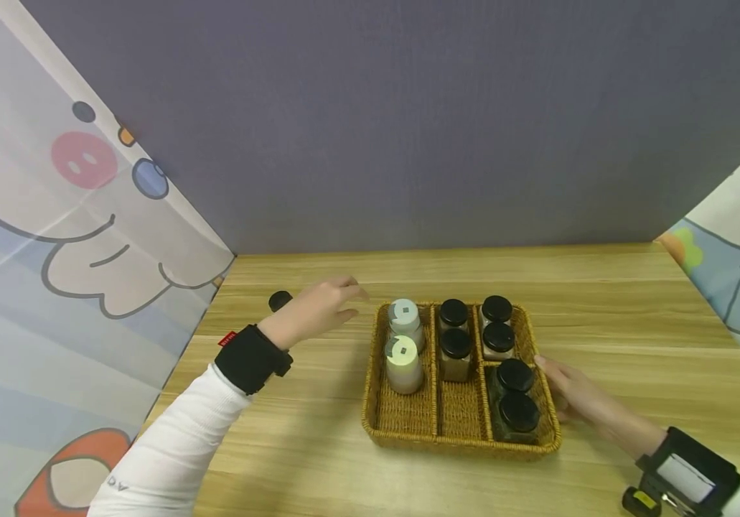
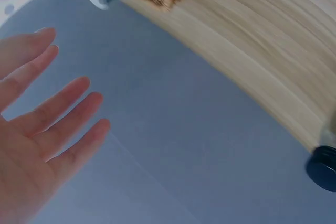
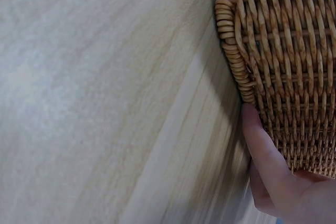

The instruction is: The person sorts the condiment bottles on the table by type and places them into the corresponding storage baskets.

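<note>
A woven basket (image 1: 402, 434) with several compartments stands on the table. My left hand (image 1: 314, 310) hovers in the air left of it, fingers spread and holding nothing in the left wrist view. Two white-capped bottles (image 1: 405, 366) stand in the basket's left compartment. Black-lidded jars (image 1: 456, 345) fill parts of the middle and right ones. My right hand (image 1: 579, 398) touches the basket's right outer wall; in the right wrist view a straight finger (image 3: 265, 148) lies along its edge. Another black-lidded jar (image 2: 323, 169) stands on the table behind my left hand, partly hidden.
The wooden table (image 1: 292, 445) meets a grey panel (image 1: 408, 143) at the back. Cartoon-printed sheets (image 1: 34, 215) hang at the left and right sides. A small red tag (image 1: 227, 338) shows beside the left wrist band.
</note>
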The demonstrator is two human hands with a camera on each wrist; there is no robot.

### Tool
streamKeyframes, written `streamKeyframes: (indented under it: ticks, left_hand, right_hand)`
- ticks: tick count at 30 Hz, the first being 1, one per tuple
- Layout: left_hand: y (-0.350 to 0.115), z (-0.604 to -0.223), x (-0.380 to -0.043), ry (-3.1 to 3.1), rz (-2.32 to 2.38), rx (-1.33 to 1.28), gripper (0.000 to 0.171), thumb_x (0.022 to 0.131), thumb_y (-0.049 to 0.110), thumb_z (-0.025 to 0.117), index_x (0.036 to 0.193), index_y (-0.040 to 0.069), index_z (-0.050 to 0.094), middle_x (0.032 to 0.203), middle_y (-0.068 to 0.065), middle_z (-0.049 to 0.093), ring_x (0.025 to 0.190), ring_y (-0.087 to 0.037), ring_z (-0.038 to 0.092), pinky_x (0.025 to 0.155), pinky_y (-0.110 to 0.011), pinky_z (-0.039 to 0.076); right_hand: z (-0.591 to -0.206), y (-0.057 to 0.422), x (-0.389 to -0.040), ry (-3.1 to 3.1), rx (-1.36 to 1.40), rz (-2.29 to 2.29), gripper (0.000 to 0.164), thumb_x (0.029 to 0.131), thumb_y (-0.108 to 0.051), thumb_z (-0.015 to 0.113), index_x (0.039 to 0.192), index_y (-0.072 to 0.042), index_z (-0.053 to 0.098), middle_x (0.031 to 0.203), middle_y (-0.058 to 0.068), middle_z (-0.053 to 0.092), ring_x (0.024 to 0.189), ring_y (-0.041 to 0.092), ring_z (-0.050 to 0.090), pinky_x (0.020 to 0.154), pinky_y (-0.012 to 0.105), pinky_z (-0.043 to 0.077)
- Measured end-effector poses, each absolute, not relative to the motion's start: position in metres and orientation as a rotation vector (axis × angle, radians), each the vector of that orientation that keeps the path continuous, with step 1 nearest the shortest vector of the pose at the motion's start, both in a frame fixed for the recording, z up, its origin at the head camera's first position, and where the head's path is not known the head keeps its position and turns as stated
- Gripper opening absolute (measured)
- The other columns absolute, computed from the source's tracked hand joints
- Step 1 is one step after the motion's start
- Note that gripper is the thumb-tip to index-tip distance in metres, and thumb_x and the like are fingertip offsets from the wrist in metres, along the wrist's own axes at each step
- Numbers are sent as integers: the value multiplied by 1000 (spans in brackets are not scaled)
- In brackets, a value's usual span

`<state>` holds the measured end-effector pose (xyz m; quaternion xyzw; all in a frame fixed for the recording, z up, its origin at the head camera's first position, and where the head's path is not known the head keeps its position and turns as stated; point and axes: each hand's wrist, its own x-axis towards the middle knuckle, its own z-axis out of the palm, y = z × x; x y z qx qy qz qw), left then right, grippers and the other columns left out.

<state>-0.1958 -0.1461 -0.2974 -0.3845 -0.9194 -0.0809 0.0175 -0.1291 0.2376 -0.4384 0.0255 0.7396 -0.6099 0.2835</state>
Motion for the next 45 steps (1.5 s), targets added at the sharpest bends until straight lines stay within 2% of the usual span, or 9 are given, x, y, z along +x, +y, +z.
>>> streamKeyframes:
  ticks: [7, 19, 24, 27, 34, 45]
  left_hand:
    - [-169, -298, -202, -3037, -281, -978, 31, 84, 11, 60, 115, 8, 56, 113, -12, 51, 95, -24, 55, 76, -31, 49]
    - [-206, -314, -220, -3092, -357, -809, 31, 82, 7, 62, 112, 3, 56, 114, -18, 52, 100, -31, 52, 81, -38, 48]
    - [-224, -320, -224, -3092, -405, -748, 32, 81, 4, 62, 112, 0, 56, 114, -21, 51, 91, -31, 55, 74, -38, 49]
    - [-234, -323, -226, -3089, -421, -718, 32, 80, 2, 61, 111, -1, 55, 112, -22, 51, 86, -32, 56, 70, -37, 49]
    - [-249, -328, -229, -3159, -419, -590, 36, 82, 8, 61, 116, -1, 53, 118, -26, 45, 103, -39, 48, 84, -46, 44]
    - [-262, -342, -233, -3225, -454, -478, 45, 83, 11, 61, 123, -4, 46, 120, -31, 41, 107, -44, 42, 87, -52, 40]
  right_hand:
    - [-438, 237, -128, 1992, 71, -1633, 74, 94, -46, 28, 138, 9, 4, 138, 35, 3, 123, 50, 19, 76, 43, 51]
    - [-438, 238, -128, 1981, 53, -1661, 73, 95, -44, 28, 137, 10, 5, 138, 35, 3, 123, 50, 18, 76, 45, 51]
    - [-438, 237, -128, 1990, 60, -1646, 74, 94, -45, 29, 137, 10, 4, 138, 36, 3, 122, 50, 20, 76, 44, 51]
    - [-437, 237, -128, 1985, 61, -1644, 74, 94, -45, 29, 137, 10, 3, 138, 35, 1, 123, 51, 15, 77, 45, 50]
    - [-438, 237, -129, 1968, 58, -1658, 74, 95, -44, 29, 137, 9, 2, 139, 35, 1, 124, 51, 13, 77, 45, 50]
    - [-440, 237, -130, 1983, 49, -1663, 73, 95, -44, 29, 137, 11, 4, 138, 36, 5, 121, 49, 24, 76, 44, 51]
